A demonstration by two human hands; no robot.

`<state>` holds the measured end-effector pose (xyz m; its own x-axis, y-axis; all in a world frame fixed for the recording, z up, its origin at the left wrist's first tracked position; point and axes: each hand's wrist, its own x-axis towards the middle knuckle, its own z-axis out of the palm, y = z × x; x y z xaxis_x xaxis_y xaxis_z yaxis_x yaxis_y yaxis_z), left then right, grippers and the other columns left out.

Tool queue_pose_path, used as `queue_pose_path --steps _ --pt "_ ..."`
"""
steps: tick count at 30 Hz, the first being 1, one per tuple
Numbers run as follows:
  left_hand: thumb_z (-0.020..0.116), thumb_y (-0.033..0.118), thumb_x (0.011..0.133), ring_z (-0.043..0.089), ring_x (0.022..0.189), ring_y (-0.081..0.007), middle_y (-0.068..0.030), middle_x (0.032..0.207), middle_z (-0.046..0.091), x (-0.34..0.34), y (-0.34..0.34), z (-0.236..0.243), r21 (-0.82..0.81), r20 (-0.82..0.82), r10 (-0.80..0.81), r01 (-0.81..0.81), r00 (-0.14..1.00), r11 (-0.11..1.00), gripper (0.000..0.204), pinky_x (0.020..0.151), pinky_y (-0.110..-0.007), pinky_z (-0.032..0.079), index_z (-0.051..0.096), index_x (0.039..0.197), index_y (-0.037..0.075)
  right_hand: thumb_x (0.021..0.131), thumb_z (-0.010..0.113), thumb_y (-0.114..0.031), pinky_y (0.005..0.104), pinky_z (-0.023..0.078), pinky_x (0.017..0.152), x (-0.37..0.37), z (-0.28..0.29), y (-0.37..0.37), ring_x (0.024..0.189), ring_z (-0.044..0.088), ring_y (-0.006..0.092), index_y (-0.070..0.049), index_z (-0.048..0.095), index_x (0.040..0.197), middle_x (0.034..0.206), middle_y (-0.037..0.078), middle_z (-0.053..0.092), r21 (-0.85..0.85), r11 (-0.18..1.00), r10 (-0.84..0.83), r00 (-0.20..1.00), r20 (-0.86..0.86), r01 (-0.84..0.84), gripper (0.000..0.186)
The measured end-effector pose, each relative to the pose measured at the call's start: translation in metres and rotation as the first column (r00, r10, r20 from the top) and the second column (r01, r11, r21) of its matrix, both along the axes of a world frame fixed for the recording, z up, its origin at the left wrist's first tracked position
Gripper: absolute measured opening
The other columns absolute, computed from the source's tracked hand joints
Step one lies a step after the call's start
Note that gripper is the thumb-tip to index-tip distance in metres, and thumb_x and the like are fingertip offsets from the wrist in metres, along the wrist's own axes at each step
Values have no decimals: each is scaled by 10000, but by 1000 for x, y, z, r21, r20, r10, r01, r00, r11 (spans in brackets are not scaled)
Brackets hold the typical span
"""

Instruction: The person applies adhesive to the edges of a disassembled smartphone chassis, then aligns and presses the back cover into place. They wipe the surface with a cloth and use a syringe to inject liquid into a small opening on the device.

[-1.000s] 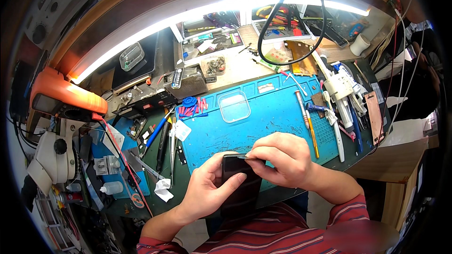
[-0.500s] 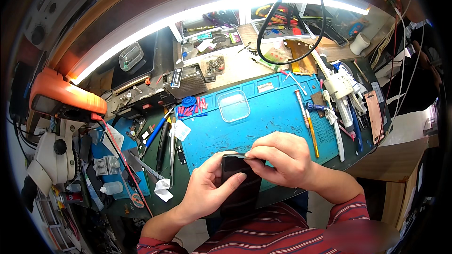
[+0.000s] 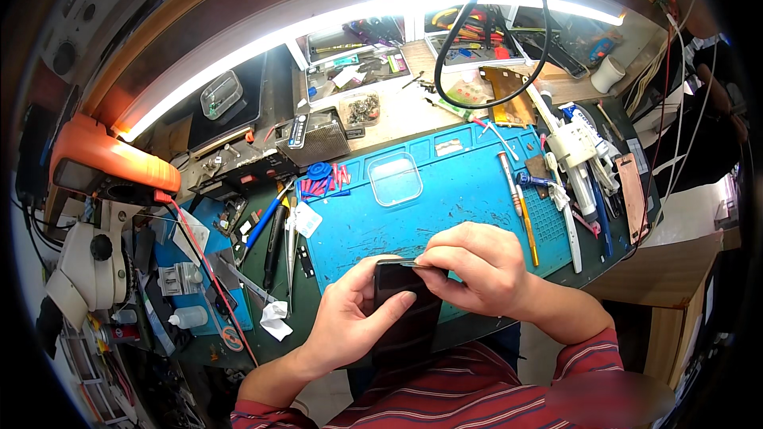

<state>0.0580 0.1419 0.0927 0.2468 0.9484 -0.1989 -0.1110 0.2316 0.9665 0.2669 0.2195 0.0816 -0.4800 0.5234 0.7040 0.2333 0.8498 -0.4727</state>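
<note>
A dark, glossy smartphone [image 3: 413, 324] is held over the near edge of the blue work mat [image 3: 350, 222], its top end tipped up. My left hand [image 3: 350, 314] wraps round its left side, the thumb pressed on the glossy face. At the top edge, my right hand [image 3: 481, 270] pinches with thumb and forefinger. A thin greyish sliver shows by those fingertips, but I cannot tell what it is or whether it is part of the phone.
A clear shallow plastic tray [image 3: 395, 179] sits on the mat. Tweezers [image 3: 292, 258] and pens lie left, a brush [image 3: 520, 208] and other tools right. An orange device [image 3: 115, 163] stands far left. A black cable loop [image 3: 439, 63] hangs above the bench.
</note>
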Motion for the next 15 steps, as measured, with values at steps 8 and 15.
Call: queue_pose_path --steps 8,15 --pt "683 43 987 664 1029 -96 -79 1155 700 0 0 0 -1 -5 -6 6 1000 1000 396 887 -260 552 538 1348 -30 783 832 -58 318 555 592 -1 -1 1 702 685 221 -36 685 969 893 76 693 16 1000 1 1000 -8 -1 238" --pt "685 45 987 667 1040 -104 -83 1164 696 -1 0 -2 -1 -4 -8 8 1000 1000 405 896 -267 556 532 1354 -31 782 831 -56 320 558 595 -1 0 0 708 690 225 -33 686 969 893 80 695 11 1000 -1 1000 -5 1 238"
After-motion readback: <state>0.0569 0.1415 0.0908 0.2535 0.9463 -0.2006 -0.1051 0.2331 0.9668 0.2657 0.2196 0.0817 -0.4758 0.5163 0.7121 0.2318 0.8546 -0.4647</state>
